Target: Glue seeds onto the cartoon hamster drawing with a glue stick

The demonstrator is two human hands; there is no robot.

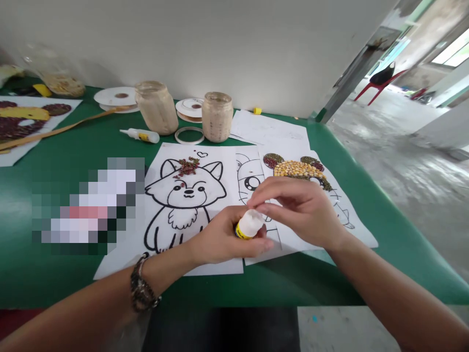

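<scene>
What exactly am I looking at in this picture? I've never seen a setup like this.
There is no machine here: these are a person's two bare hands, seen by a camera worn on the head, looking forward and down. The left hand holds a small white bottle with a yellow label. The right hand is over its top; whether the fingers touch it is unclear. On the green table lies a fox-like drawing with reddish bits on its head. Beside it are more drawings, one partly covered in yellow kernels. Two jars stand behind. A pixelated patch hides something on the left.
</scene>
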